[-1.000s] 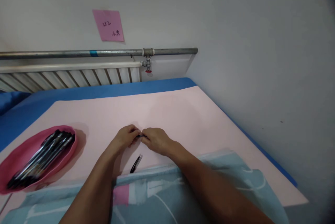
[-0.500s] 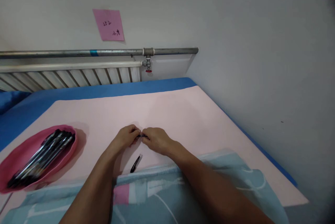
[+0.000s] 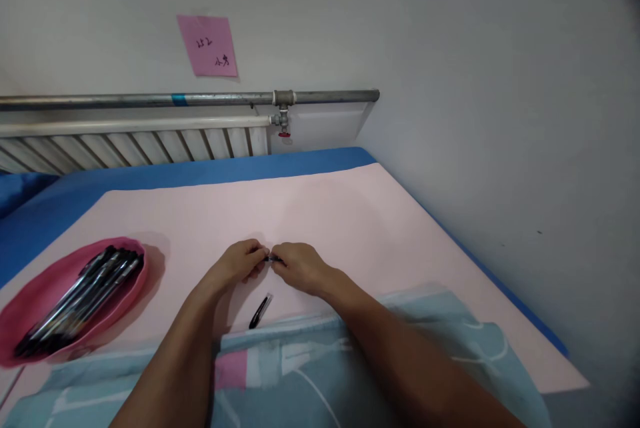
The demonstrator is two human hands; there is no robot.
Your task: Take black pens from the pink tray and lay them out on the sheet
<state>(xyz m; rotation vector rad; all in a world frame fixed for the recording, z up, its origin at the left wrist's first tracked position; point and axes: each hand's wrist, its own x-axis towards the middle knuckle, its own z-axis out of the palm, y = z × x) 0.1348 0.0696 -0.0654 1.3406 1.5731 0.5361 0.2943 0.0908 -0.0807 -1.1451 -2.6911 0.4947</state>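
Note:
My left hand (image 3: 240,263) and my right hand (image 3: 299,267) meet fingertip to fingertip over the pale pink sheet (image 3: 310,215). Both are closed on a small dark pen (image 3: 273,259), of which only a short piece shows between the fingers. A black pen cap (image 3: 260,312) lies loose on the sheet just below my hands, close to the edge of a light blue patterned cloth (image 3: 390,341). A pink oval tray (image 3: 30,295) holding several black pens (image 3: 80,301) sits at the left, well apart from both hands.
The pink sheet lies on a blue surface (image 3: 165,175). Behind it run a white radiator (image 3: 130,145) and a metal pipe (image 3: 200,100) with a valve. A pink note (image 3: 207,46) is stuck on the wall. A white wall closes the right side.

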